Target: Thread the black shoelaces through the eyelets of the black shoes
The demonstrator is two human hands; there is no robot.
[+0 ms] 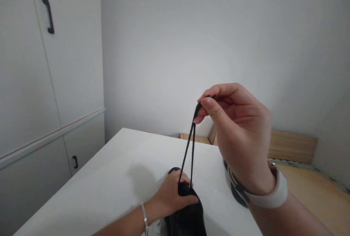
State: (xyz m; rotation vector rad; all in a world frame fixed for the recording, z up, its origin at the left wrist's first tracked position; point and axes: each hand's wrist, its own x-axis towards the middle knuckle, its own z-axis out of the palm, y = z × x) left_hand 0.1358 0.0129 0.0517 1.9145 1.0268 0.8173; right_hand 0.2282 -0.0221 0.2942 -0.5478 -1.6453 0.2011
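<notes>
A black shoe (188, 219) stands on the white table at the bottom of the view, partly cut off by the frame edge. My left hand (173, 196) is wrapped over its upper part, thumb on the near side and fingers on the far side. Two strands of black shoelace (193, 144) rise taut from the shoe and meet in a narrow V. Above it, my right hand (240, 130) pinches the lace ends between thumb and fingers. Behind my right wrist, a second dark shoe with light stripes (237, 192) shows in part; the rest is hidden.
The white table (115, 177) spreads under the shoes. A white cabinet (79, 64) with dark handles stands at the left. Beyond the table's right side is a wooden bed-like frame (292, 144) with a tan surface (311, 188). A pale wall closes the back.
</notes>
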